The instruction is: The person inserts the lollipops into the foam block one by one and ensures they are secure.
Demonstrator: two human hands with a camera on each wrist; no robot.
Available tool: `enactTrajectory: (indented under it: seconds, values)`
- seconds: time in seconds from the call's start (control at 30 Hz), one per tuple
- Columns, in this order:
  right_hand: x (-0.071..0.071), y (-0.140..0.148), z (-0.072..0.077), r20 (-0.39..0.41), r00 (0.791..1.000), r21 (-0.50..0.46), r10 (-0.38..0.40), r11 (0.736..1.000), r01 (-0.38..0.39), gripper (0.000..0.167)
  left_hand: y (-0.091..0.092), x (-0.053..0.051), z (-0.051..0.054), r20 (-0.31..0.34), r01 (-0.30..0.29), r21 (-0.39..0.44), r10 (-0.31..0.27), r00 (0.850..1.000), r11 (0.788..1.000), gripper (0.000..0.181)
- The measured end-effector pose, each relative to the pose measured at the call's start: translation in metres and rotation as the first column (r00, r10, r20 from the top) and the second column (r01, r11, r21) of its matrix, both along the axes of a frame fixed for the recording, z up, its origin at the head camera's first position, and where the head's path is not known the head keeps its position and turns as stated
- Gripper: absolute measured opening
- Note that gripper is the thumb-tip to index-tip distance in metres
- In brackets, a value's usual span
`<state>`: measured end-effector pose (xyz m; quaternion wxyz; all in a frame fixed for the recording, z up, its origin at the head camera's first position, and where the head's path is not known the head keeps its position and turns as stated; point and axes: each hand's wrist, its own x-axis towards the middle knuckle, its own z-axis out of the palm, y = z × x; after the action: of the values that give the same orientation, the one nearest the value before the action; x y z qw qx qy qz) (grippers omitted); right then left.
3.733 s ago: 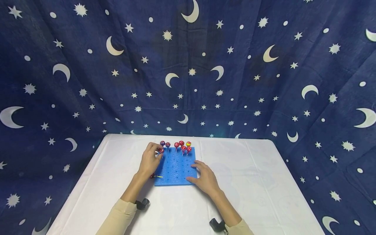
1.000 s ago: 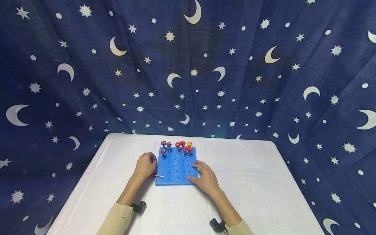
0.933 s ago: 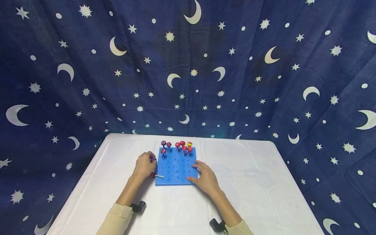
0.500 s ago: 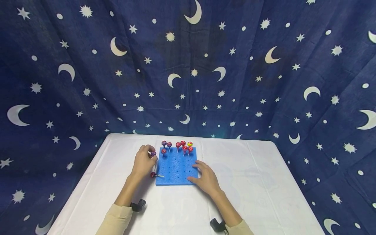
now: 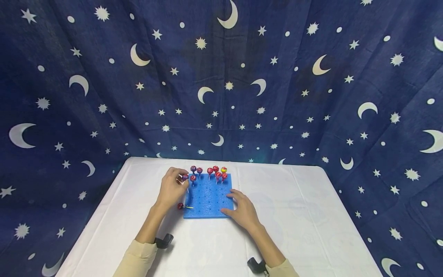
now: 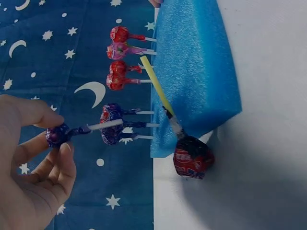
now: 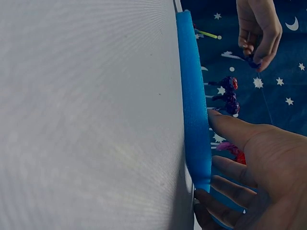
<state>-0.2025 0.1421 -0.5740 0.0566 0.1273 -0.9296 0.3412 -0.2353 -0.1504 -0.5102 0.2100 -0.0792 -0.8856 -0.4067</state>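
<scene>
My left hand (image 5: 170, 190) pinches a purple-wrapped lollipop (image 6: 57, 135) by its candy head, above the left edge of a blue foam board (image 5: 207, 196). The lollipop's white stick is free of the foam in the left wrist view. My right hand (image 5: 242, 207) rests at the board's right edge, thumb and fingers spread. Purple lollipops (image 6: 111, 123) stand upright at the back left of the board. Several red and pink ones (image 6: 120, 75) and a yellow-topped one (image 5: 223, 169) stand at the back right.
A dark red lollipop (image 6: 193, 158) with a yellow stick lies against the board's left edge, its stick over the foam. Small holes dot the board's surface. White cloth (image 5: 283, 215) covers the table, and a dark blue curtain (image 5: 221, 96) hangs behind.
My left hand let go of a lollipop, which now stands at the back left. It then took a purple one beside the board and lifted it back over the left edge. The right hand stayed.
</scene>
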Motion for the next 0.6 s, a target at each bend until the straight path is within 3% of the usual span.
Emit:
enactTrajectory:
  seconds: [0.33,0.6]
  values:
    - [0.001,0.000,0.001,-0.006,1.000,-0.001,0.001,1.000,-0.001,0.059,0.007,-0.005,0.006,-0.071,0.040,-0.017,-0.041,0.997,0.999,0.026]
    - [0.000,0.000,0.000,-0.002,1.000,-0.008,0.001,1.000,-0.001,0.059,0.011,-0.008,0.008,-0.062,0.053,-0.015,-0.054,0.997,0.998,0.026]
